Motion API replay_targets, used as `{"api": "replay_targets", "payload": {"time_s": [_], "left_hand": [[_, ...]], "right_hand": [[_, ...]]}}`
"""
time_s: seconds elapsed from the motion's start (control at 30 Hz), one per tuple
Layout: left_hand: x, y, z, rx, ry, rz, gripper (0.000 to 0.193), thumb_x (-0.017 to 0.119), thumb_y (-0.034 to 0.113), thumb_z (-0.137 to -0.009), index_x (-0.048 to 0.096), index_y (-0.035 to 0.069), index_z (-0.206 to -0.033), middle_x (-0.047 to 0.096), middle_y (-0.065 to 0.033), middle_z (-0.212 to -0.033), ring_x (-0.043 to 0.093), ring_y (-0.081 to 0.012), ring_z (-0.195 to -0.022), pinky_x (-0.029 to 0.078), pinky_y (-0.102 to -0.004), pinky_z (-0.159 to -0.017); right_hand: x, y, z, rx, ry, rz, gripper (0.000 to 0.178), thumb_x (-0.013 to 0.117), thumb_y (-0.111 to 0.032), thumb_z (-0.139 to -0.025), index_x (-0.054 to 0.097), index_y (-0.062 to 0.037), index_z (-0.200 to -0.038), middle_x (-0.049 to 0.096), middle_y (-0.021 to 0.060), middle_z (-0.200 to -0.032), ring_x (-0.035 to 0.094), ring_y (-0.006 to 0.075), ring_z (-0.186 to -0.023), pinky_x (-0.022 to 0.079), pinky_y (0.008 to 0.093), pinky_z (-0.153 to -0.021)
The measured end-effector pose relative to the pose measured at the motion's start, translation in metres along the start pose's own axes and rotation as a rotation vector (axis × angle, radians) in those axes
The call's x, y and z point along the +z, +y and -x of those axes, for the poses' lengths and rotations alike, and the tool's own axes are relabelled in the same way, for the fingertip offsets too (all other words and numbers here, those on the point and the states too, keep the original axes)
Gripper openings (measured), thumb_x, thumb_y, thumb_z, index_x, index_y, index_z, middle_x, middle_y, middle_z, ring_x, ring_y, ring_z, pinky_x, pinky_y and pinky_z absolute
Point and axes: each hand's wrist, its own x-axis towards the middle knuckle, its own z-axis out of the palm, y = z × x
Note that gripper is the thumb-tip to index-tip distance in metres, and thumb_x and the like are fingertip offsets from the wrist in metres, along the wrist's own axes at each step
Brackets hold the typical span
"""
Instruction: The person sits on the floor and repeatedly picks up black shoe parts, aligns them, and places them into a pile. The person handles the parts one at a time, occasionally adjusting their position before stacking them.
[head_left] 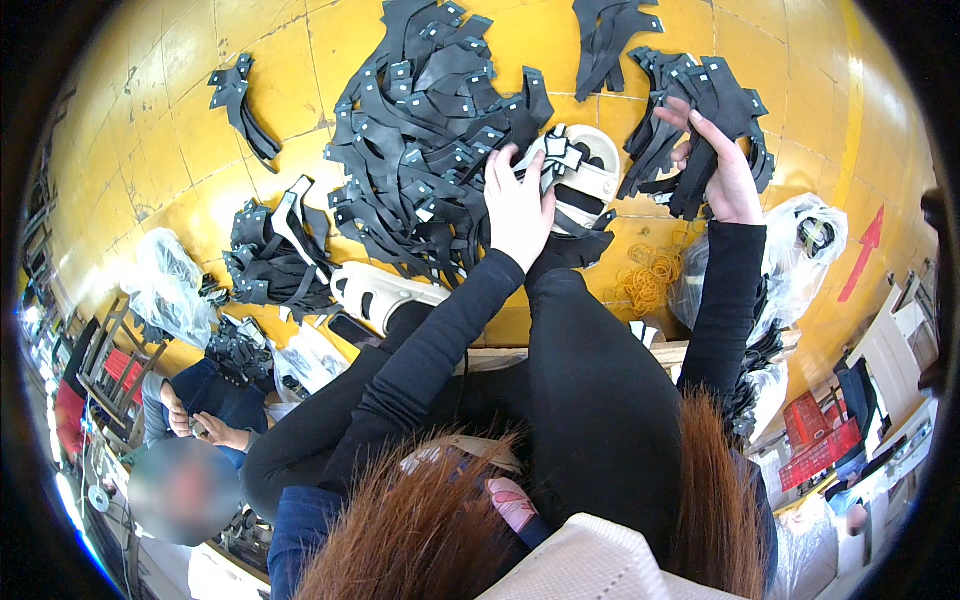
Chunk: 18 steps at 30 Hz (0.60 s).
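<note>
My left hand is closed on a small bundle of black straps with white ends, held just over my right foot. That foot wears a cream open clog. Black cut straps with small pale tags form a large pile to the left of this hand. To the right, my right hand has its fingers apart above a smaller group of black straps. Whether its fingertips touch them I cannot tell. The other cream clog is on my left foot.
Yellow rubber bands lie in a heap near my right forearm. Clear plastic bags stand to the right, another bag to the left. More black straps lie by my left foot. A co-worker's hands show at lower left.
</note>
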Motion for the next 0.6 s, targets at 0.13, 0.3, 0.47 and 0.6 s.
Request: {"api": "replay_targets", "payload": {"time_s": [0.13,0.3,0.47,0.6], "left_hand": [[0.003,-0.0011,0.0044,-0.004,0.019,-0.105,0.055,0.066,0.019,-0.084,0.05,0.009,-0.136,0.028,-0.0294,-0.148,0.025,-0.0495,-0.138,0.028,-0.0565,-0.109],[0.007,-0.0056,0.0051,-0.012,-0.051,-0.074,0.057,0.065,0.021,-0.085,0.047,0.007,-0.137,0.025,-0.03,-0.151,0.025,-0.0493,-0.139,0.027,-0.0561,-0.111],[0.0089,-0.0076,-0.0018,0.019,-0.023,0.047,0.053,0.065,0.014,-0.081,0.048,0.001,-0.129,0.038,-0.028,-0.141,0.033,-0.0471,-0.134,0.03,-0.0519,-0.111],[0.008,-0.0085,-0.0042,-0.009,-0.083,0.177,0.053,0.065,0.011,-0.078,0.048,-0.001,-0.127,0.045,-0.0244,-0.13,0.04,-0.0439,-0.127,0.035,-0.0506,-0.107]], "right_hand": [[0.0006,0.0003,-0.0001,-0.005,-0.001,0.002,0.043,0.053,-0.026,-0.098,0.055,0.0004,-0.132,0.062,0.0137,-0.126,0.057,0.0068,-0.066,0.046,0.0196,-0.065],[0.0001,0.001,-0.0011,-0.006,-0.012,0.002,0.043,0.053,-0.026,-0.098,0.054,0.0002,-0.132,0.062,0.0138,-0.126,0.057,0.0069,-0.067,0.046,0.0197,-0.065],[0.0005,0.0024,-0.002,-0.015,-0.004,-0.02,0.041,0.056,-0.027,-0.096,0.059,-0.0002,-0.127,0.065,0.014,-0.121,0.058,0.0075,-0.066,0.048,0.0212,-0.063],[0.0013,0.003,-0.0029,-0.017,0.006,-0.023,0.04,0.058,-0.027,-0.095,0.061,-0.0001,-0.125,0.067,0.0143,-0.119,0.059,0.0078,-0.066,0.048,0.0219,-0.063]]}}
